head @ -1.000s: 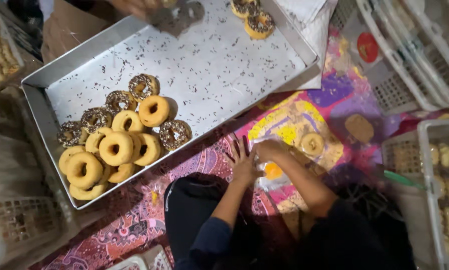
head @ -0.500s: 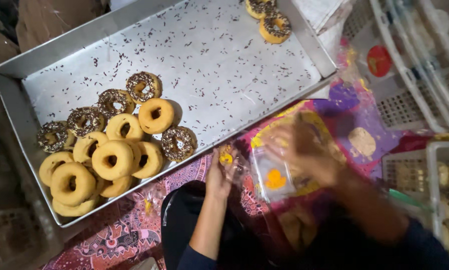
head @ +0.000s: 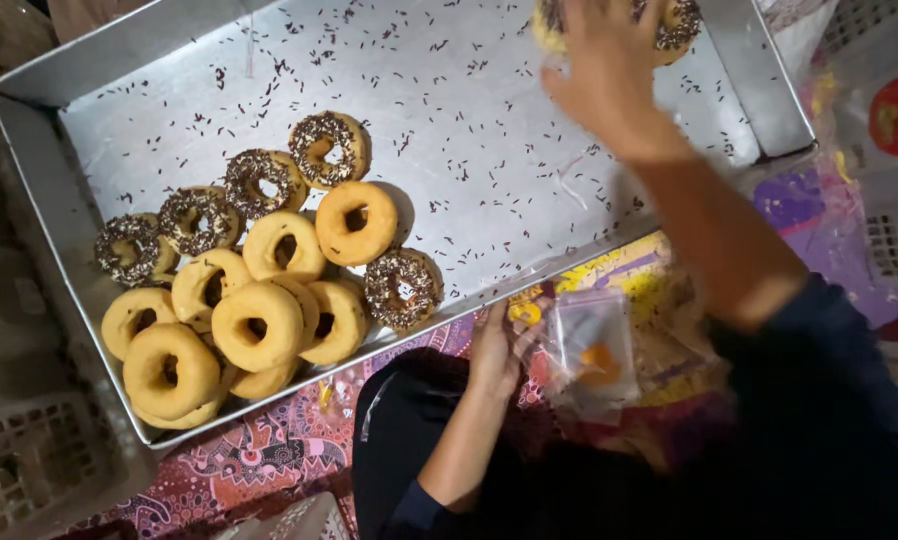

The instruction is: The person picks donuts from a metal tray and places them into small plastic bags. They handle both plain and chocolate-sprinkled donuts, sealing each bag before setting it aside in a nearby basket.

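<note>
2 hands apart: right hand [head: 609, 75] stretching over tray [head: 489, 130], closing on sprinkled doughnuts [head: 681, 28] at far corner; left hand [head: 496, 352] pinching clear plastic bag [head: 591, 352] beside doughnut pile [head: 259, 290].

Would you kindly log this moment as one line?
right hand: on sprinkled donut | left hand: holding clear bag | tray: donut pile

The right hand [head: 609, 70] is stretched to the upper middle of the frame, back of the hand facing the camera, fingers spread and curled downward. Its bare forearm runs down toward the lower right into a dark blue sleeve. The left hand [head: 497, 350] sits low at centre, fingers pinched together, forearm bare, dark cuff at the bottom edge.
</note>
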